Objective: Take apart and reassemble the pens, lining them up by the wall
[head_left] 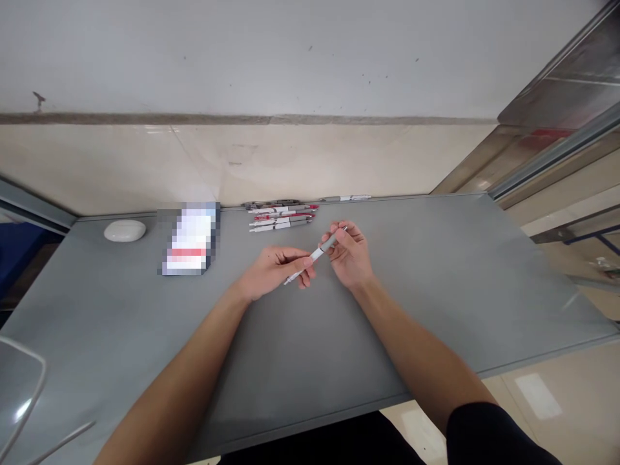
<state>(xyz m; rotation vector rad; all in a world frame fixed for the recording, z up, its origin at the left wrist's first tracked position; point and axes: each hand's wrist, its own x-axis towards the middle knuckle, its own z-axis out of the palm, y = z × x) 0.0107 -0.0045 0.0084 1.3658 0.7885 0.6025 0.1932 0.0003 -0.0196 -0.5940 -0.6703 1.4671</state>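
Note:
A white and grey pen is held at a slant above the middle of the table, its grey tip end up and to the right. My left hand pinches the white barrel between thumb and fingers. The grey end near the tip is gripped by the thumb and fingers of my right hand. Beyond my hands, several pens in white, grey, red and dark colours lie side by side near the back edge. One more white and grey pen lies against the wall to their right.
On the grey table, a pixelated flat object lies left of the pens, with a white rounded object farther left. A white cable curves at the lower left. The wall borders the table's back edge.

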